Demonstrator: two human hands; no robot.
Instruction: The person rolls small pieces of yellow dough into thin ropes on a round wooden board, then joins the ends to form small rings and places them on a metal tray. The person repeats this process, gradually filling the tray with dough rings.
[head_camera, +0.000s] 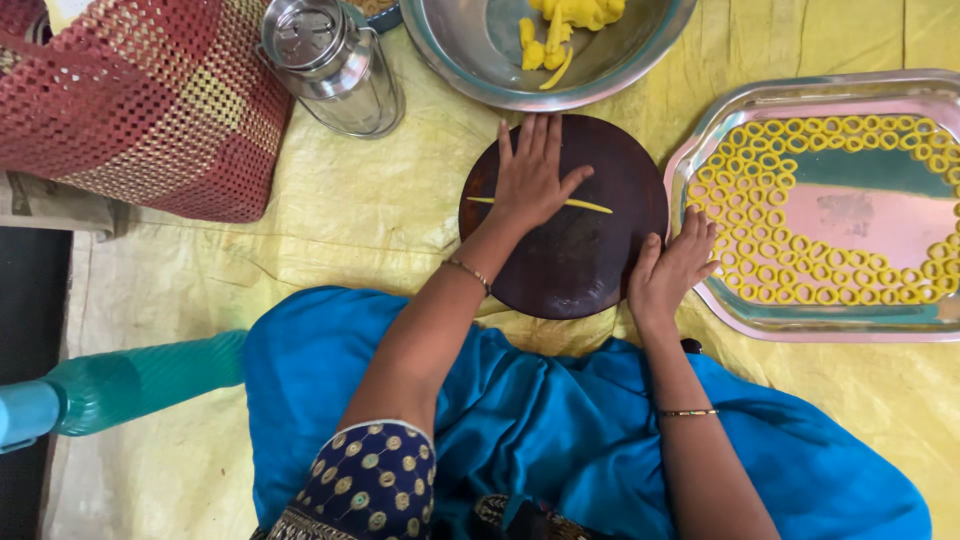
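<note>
The left hand (532, 175) lies flat, fingers spread, on a thin yellow dough strip (540, 204) on the round dark board (570, 250). The right hand (672, 272), fingers loose, rests on the board's edge, just beside the steel tray (700, 150) of yellow rings (760, 190).

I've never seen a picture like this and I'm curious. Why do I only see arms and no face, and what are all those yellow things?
The camera sits on the person's head and looks down, so you see only their arms and blue clothes. The left hand lies flat on a thin yellow dough strip, on a round dark wooden board. The right hand rests open on the board's edge and holds nothing. Beside it, a steel tray carries many little yellow dough rings. Above, a steel bowl holds more yellow dough. A steel can with a lid and a red woven basket stand on the yellow sheet.
</note>
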